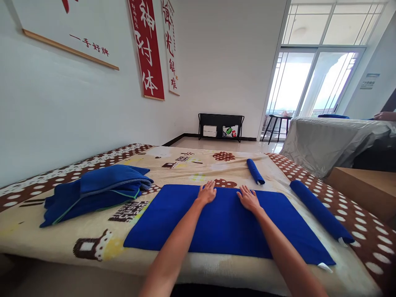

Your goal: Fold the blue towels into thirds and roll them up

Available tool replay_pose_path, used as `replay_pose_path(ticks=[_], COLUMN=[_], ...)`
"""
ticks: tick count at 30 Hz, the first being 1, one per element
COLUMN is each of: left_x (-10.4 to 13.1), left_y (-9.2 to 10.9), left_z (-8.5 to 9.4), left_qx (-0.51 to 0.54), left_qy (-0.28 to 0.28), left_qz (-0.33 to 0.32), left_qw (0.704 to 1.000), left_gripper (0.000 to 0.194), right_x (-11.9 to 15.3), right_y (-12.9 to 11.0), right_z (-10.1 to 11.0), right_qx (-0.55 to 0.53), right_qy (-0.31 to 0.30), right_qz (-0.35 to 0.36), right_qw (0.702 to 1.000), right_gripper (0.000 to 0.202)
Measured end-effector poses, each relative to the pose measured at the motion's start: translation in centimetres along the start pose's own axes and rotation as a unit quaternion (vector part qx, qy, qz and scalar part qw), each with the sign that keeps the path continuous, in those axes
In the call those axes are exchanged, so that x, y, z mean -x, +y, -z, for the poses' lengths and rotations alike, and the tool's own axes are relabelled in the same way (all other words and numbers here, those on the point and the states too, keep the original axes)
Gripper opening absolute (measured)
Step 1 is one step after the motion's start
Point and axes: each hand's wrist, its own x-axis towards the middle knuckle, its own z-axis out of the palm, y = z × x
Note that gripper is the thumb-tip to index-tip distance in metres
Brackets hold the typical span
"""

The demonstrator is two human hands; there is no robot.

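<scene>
A blue towel [229,231] lies spread flat near the front edge of the bed, with a small white tag at its near right corner. On its far edge, left of the middle, my left hand [207,192] rests with the fingers stretched forward. My right hand [248,198] lies on the same far edge a little to the right, its fingers spread. Neither hand holds anything. Beyond the right hand is a short rolled blue towel [255,171]. A longer rolled blue towel [320,210] lies along the right side.
A loose pile of blue towels [102,189] sits at the left on the patterned blanket [185,165]. At the right stand a cardboard box [361,189] and a plastic-covered table [334,136], with part of another person's hand [385,116] above it. A black rack [220,123] stands by the far wall.
</scene>
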Motion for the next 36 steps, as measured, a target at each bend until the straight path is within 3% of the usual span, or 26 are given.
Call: replay_pose_path(ticks=[3, 6, 9, 14, 16, 19, 21, 23, 25, 30, 33, 36], left_x=[0.0, 1.1, 2.3, 4.9, 6.1, 7.6, 8.0, 7.8, 7.2, 5.7, 7.1, 10.6], left_y=[5.3, 5.7, 1.6, -9.6, -13.3, -16.3, -16.4, -14.9, -12.1, -1.1, 4.7, 6.8], left_z=[-2.7, -3.7, -2.8, 0.5, 1.6, 2.6, 3.0, 3.1, 2.8, 0.6, -1.1, -1.8], left_qx=[0.014, 0.013, 0.003, -0.027, -0.037, -0.047, -0.048, -0.043, -0.033, 0.000, 0.015, 0.022], left_qy=[-0.015, -0.005, 0.008, 0.025, 0.028, 0.027, 0.023, 0.018, 0.009, -0.011, -0.023, -0.023], left_qz=[-0.047, -0.050, -0.018, 0.104, 0.148, 0.183, 0.193, 0.195, 0.173, 0.022, -0.068, -0.126], left_qw=[0.999, 0.999, 1.000, 0.994, 0.988, 0.982, 0.980, 0.980, 0.984, 1.000, 0.997, 0.991], left_gripper=[0.056, 0.055, 0.057, 0.060, 0.062, 0.063, 0.063, 0.062, 0.061, 0.060, 0.058, 0.056], right_x=[-0.3, 0.2, 1.2, 4.4, 5.9, 7.6, 8.2, 8.4, 8.0, 6.5, 7.3, 9.8], right_y=[-5.1, -5.2, -0.5, 11.2, 14.8, 17.1, 16.6, 14.7, 11.6, 1.2, -3.5, -4.0], right_z=[-1.5, -1.8, -1.0, 1.1, 1.7, 2.3, 2.6, 2.7, 2.7, 1.5, 0.9, 0.7], right_qx=[-0.016, -0.021, -0.016, 0.008, 0.018, 0.033, 0.044, 0.055, 0.057, 0.019, -0.009, -0.027], right_qy=[-0.012, -0.014, -0.008, 0.003, 0.002, 0.009, 0.032, 0.066, 0.088, 0.053, 0.020, -0.004], right_qz=[0.069, 0.086, 0.042, -0.085, -0.123, -0.157, -0.173, -0.179, -0.156, 0.001, 0.095, 0.143], right_qw=[0.997, 0.996, 0.999, 0.996, 0.992, 0.987, 0.983, 0.980, 0.982, 0.998, 0.995, 0.989], right_gripper=[0.054, 0.052, 0.055, 0.060, 0.061, 0.060, 0.060, 0.063, 0.065, 0.059, 0.056, 0.056])
